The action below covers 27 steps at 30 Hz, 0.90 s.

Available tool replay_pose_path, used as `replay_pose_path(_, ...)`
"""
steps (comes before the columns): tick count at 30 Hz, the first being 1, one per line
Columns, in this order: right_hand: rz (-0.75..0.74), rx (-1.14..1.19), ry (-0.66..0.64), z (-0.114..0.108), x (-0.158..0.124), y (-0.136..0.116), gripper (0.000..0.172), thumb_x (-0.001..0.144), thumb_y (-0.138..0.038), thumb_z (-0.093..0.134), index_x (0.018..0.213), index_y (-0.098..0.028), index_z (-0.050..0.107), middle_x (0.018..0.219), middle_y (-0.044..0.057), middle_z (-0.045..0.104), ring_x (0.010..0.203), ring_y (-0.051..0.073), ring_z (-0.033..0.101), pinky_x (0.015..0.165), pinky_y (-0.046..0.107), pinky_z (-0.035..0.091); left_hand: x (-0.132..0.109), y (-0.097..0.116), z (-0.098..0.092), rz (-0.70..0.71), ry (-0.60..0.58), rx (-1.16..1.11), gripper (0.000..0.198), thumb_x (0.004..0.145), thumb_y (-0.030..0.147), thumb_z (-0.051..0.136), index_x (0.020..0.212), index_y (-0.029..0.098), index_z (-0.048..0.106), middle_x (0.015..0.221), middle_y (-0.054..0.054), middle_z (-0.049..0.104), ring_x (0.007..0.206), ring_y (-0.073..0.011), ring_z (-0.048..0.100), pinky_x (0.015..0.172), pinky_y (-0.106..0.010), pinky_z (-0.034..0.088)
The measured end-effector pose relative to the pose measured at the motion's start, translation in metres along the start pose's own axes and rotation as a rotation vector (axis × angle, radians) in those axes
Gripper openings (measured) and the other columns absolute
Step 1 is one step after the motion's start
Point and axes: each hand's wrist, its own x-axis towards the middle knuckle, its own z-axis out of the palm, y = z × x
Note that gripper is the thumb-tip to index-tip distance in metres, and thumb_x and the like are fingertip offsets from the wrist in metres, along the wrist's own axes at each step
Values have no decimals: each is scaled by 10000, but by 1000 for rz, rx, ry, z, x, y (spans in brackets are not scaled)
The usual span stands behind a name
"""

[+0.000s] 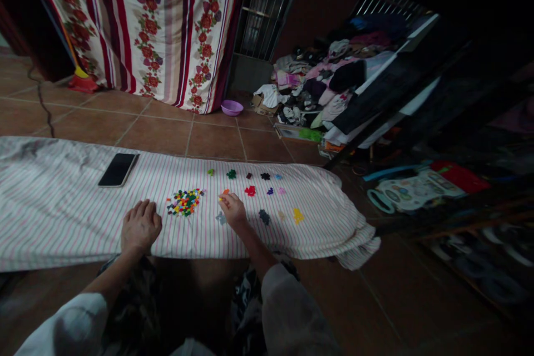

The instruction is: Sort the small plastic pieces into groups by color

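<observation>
My right hand (233,209) is pinched around a tiny yellow-orange piece (221,198), just beside a few orange pieces (226,191). To its left lies a heap of mixed-colour small pieces (186,202). Around the hand are single-colour groups: green (231,174), red (250,191), black (265,176), dark grey (264,217), light grey (221,217) and yellow (297,215). My left hand (141,227) lies palm down on the striped cloth (75,206), left of the mixed heap, fingers stretched out and holding nothing.
A phone (118,170) lies on the cloth at the left. Beyond the cloth, a purple basin (232,107) and a red dustpan (83,81) stand on the tiled floor. A clothes pile (325,80) is at the back right. A floral curtain (146,28) hangs behind.
</observation>
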Motion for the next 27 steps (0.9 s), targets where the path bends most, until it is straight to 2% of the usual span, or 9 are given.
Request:
replay_pose_path(6,18,-16,231,-54,-19,33,265,858,-244,501,991,-204,726,925,72,692,793,182,643,786,317,546,0,2,-3,-9,-11,-15,393,907,267,413,1180,101,641,1307,-204,645,1275,-346,555,1050,-498,421)
replay_pose_path(10,141,-106,409,-102,-33,67,326,841,-318,471,994,-179,722,936,101,699,783,198,635,774,333,539,0,2,-3,-14,-9,-26,385,891,263,433,1179,114,641,1306,-207,642,1270,-353,553,1045,-514,425)
replay_pose_path(13,249,-233,514,-136,-43,95,343,808,-310,440,945,-172,722,897,117,707,829,227,630,806,358,528,0,2,-3,-10,-6,-14,387,899,269,423,1181,112,638,1302,-201,645,1265,-351,556,1041,-504,427)
replay_pose_path(16,309,-342,532,-163,-53,119,326,777,-287,433,879,-171,720,885,137,718,861,248,628,841,376,514,-1,2,-4,-1,-4,-9,391,908,273,413,1184,105,633,1304,-203,642,1265,-351,556,1047,-501,422)
replay_pose_path(19,337,-413,511,-179,-62,136,317,765,-264,421,844,-187,719,867,121,723,859,244,626,837,364,504,-1,3,-4,-9,4,-20,377,904,271,422,1183,125,630,1312,-193,637,1268,-344,553,1047,-502,420)
replay_pose_path(27,363,-497,431,-189,-70,163,316,746,-222,428,829,-186,731,884,117,736,864,243,641,860,365,499,-1,2,-4,-16,-19,-55,386,881,260,440,1184,119,631,1310,-211,627,1276,-366,535,1049,-532,417)
